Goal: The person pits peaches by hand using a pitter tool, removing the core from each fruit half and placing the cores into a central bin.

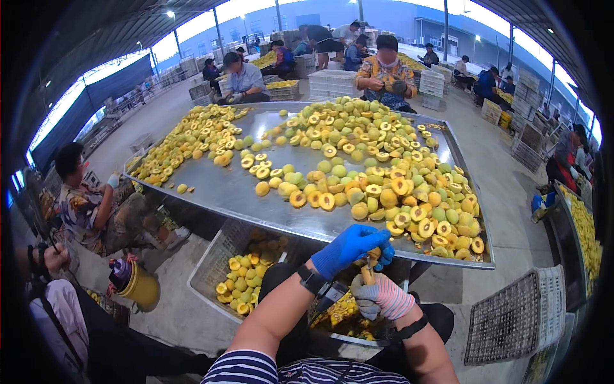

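My left hand [355, 247], in a blue glove, is closed just over the near edge of the metal table [217, 182]. Its fingers pinch a peach piece [373, 255], mostly hidden by the glove. Below it my right hand [385, 297], in a grey glove with a pink-striped cuff, grips a tool by its wooden handle [367, 275]. The tool's working end meets the fruit and cannot be made out. Heaps of halved yellow peaches [358, 185] cover much of the tabletop. Under my hands, a crate [352, 341] between my legs holds yellow fruit scraps.
Left of my legs, a plastic crate [203, 272] holds peach halves. An upturned grey crate [511, 317] lies at right, near another fruit-laden table [563, 246]. A yellow bucket [144, 288] stands at left. Other people sit around the table, one at far side [387, 73].
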Tool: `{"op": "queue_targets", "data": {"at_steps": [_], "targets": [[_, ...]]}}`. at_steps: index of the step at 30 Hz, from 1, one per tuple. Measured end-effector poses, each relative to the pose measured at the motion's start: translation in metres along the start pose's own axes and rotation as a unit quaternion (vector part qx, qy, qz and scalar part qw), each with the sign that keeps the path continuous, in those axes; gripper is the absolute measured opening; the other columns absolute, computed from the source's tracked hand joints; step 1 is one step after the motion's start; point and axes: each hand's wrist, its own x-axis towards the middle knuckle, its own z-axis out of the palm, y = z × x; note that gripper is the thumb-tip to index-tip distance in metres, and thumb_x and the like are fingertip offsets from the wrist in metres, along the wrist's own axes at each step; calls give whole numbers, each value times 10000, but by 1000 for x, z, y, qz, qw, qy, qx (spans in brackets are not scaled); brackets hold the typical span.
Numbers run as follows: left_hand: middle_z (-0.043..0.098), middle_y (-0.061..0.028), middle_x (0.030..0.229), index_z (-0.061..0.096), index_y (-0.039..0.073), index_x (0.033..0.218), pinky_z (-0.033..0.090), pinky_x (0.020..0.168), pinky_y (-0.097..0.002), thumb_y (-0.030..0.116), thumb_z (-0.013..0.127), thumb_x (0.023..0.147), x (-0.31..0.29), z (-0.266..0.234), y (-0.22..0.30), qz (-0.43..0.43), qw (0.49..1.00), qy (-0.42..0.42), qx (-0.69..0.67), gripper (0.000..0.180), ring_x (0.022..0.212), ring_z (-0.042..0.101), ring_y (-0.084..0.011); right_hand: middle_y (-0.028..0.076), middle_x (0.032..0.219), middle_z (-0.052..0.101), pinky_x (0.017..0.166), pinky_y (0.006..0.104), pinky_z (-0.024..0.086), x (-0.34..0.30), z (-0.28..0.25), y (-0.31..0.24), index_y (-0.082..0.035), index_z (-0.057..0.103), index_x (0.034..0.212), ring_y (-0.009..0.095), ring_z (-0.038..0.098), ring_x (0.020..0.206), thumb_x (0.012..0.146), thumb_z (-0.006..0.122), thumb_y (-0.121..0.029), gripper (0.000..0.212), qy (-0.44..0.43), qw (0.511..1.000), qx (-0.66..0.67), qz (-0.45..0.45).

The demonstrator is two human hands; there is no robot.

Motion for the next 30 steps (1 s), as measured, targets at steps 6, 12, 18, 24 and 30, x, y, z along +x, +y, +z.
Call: {"op": "queue_targets", "data": {"at_steps": [6, 12, 18, 24, 30], "targets": [[669, -97, 860, 663, -39, 980, 513, 763, -303, 253, 518, 968, -7, -1, 0, 120, 989, 65, 63, 326, 764, 633, -174, -29, 554, 444, 370, 245, 310, 10, 8, 2, -101, 541, 850, 80, 380, 389, 849, 662, -183, 146, 15, 995, -81, -56], [674, -111, 851, 675, -56, 944, 520, 724, -302, 255, 541, 964, -4, 15, -12, 57, 997, 61, 1, 339, 754, 630, -167, -30, 511, 428, 374, 244, 318, 4, -5, 13, -111, 545, 768, 90, 387, 379, 846, 676, -241, 201, -12, 997, -61, -49], [679, -51, 820, 702, 4, 896, 489, 664, -264, 315, 586, 942, -17, -3, -24, 12, 992, 98, 78, 335, 733, 599, -101, -24, 544, 478, 398, 237, 317, 21, -4, 28, -81, 591, 836, 82, 441, 415, 857, 678, -188, 139, -8, 998, -45, -46], [665, -46, 671, 728, 17, 784, 483, 558, -259, 298, 641, 879, -6, 8, -28, 77, 992, 47, 91, 309, 592, 590, -92, 2, 601, 495, 379, 277, 367, 20, -17, 35, -82, 542, 810, 124, 450, 399, 805, 642, -94, 100, 108, 989, -90, -50], [690, -79, 699, 723, 15, 759, 525, 567, -275, 287, 634, 870, -32, -25, -49, 22, 992, 103, 69, 307, 588, 639, -134, 21, 561, 448, 327, 275, 326, 51, -4, 49, -67, 506, 784, 134, 381, 341, 779, 590, -30, 92, 56, 998, -4, -2]]}}
